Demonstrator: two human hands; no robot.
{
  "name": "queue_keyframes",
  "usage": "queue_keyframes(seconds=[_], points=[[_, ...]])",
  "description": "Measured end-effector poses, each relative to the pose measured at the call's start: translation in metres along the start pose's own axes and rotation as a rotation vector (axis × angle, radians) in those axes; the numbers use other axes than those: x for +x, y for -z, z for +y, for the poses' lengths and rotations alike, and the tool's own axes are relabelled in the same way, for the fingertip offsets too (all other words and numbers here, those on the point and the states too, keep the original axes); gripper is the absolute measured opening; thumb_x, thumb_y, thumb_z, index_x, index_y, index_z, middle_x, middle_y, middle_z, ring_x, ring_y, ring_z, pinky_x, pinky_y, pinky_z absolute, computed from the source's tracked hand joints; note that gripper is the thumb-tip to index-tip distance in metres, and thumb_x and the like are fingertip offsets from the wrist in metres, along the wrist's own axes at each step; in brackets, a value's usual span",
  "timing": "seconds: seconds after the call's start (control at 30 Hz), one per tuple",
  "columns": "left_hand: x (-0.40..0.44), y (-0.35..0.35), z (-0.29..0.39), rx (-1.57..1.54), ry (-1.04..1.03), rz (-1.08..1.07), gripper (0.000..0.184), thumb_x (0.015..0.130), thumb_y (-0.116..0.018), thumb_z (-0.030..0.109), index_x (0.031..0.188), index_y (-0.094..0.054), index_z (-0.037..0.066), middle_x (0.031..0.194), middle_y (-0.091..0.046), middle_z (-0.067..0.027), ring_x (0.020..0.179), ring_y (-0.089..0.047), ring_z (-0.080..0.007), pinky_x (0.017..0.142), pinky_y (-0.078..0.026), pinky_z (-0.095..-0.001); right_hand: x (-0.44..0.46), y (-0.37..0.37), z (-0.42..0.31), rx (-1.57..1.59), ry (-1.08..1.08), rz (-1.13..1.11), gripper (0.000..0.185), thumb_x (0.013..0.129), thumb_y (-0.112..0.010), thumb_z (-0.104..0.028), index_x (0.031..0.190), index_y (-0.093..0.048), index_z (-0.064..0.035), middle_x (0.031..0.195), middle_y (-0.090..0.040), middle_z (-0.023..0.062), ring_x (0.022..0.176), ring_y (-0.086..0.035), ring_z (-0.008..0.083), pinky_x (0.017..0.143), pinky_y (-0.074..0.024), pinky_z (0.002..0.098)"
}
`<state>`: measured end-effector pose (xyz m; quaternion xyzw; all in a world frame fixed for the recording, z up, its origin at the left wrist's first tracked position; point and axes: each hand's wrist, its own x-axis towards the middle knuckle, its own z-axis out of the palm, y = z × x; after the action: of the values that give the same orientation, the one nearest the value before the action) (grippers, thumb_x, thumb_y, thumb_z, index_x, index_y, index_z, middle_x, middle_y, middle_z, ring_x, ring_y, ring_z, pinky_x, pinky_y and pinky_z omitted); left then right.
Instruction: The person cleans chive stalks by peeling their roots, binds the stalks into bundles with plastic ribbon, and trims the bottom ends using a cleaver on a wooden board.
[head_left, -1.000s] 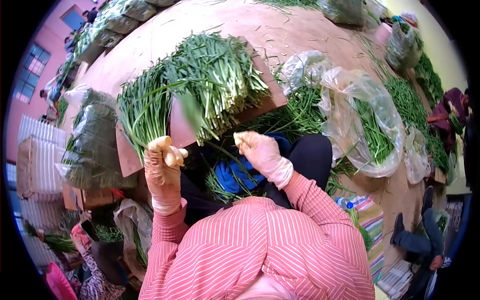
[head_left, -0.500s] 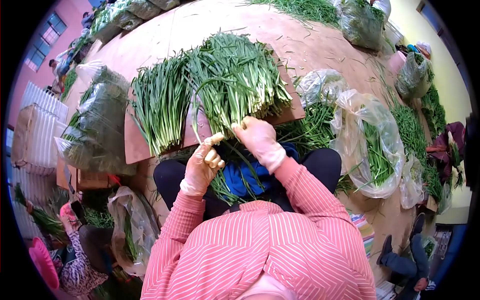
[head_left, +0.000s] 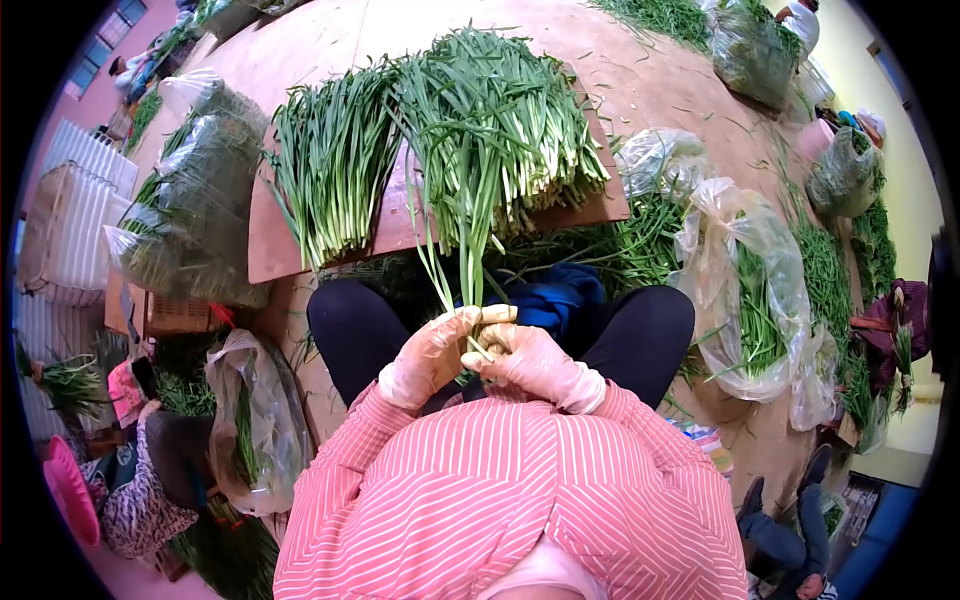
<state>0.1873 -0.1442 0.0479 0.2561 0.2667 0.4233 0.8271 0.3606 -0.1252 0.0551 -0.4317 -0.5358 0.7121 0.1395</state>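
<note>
My left hand [head_left: 432,352], in a pale translucent glove, is closed round the lower ends of a few garlic chive stalks [head_left: 472,262]. Their leafy tops reach forward over the larger pile. Touching it, my gloved right hand [head_left: 535,362] has its fingers curled at the pale stem ends of the same stalks, just below the left thumb. In front, a brown board [head_left: 280,258] bears a neat smaller bundle of chives [head_left: 335,170] on the left and a larger pile of chives [head_left: 520,130] on the right, white ends toward me.
Clear plastic bags of greens stand to the left [head_left: 195,220] and right [head_left: 755,290]. Loose greens [head_left: 645,245] lie right of the board. A blue cloth [head_left: 560,295] lies between my knees. Another person [head_left: 150,480] sits at the lower left; a person's legs [head_left: 790,530] show lower right.
Both hands have drawn back from the board's edge toward my body and come together. Several stalks have been pulled partly out of the larger pile with them. The view has shifted slightly.
</note>
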Motion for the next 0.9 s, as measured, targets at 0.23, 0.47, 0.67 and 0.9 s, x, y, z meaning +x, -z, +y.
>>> queue_keyframes(seconds=[0.23,0.47,0.67,0.9], points=[[0.002,0.001,0.007,0.088,0.055,-0.05,0.072,0.091,-0.049,0.048,0.134,-0.039,-0.008,0.119,-0.058,-0.0172,0.094,-0.061,-0.021,0.082,-0.047,-0.0305,0.007,0.0,0.001,0.453,-0.172,-0.005,0.014,0.086,-0.066,-0.019,0.089,-0.067,-0.0045,0.065,-0.058,-0.0025,0.054,-0.049,0.0034,0.048,-0.0381,0.017],[0.011,0.01,-0.015,0.071,-0.123,0.084,0.069,0.089,-0.052,0.048,0.132,-0.044,-0.005,0.127,-0.054,-0.0138,0.109,-0.053,-0.0212,0.096,-0.039,-0.0377,0.006,0.02,0.038,0.494,-0.043,0.204,0.014,0.087,-0.053,-0.014,0.085,-0.063,-0.0036,0.067,-0.058,-0.0012,0.049,-0.046,0.0038,0.044,-0.0363,0.0172],[0.012,0.017,-0.02,0.188,-0.073,0.065,0.077,0.086,-0.055,0.054,0.135,-0.041,-0.004,0.132,-0.051,-0.0097,0.114,-0.05,-0.0176,0.099,-0.036,-0.0348,-0.004,0.043,0.032,0.13,-0.291,0.196,0.064,0.092,-0.043,-0.059,0.07,-0.065,-0.0031,0.057,-0.059,0.0031,0.042,-0.049,0.0108,0.043,-0.0427,0.0237],[0.013,0.023,-0.017,0.067,0.114,-0.164,0.064,0.093,-0.051,0.042,0.136,-0.038,-0.004,0.119,-0.059,-0.0108,0.104,-0.057,-0.0185,0.09,-0.046,-0.0298,0.01,0.002,0.029,0.145,-0.099,-0.114,0.035,0.097,-0.049,-0.036,0.087,-0.058,-0.004,0.065,-0.059,0.0015,0.056,-0.056,0.0109,0.052,-0.0468,0.0255]])
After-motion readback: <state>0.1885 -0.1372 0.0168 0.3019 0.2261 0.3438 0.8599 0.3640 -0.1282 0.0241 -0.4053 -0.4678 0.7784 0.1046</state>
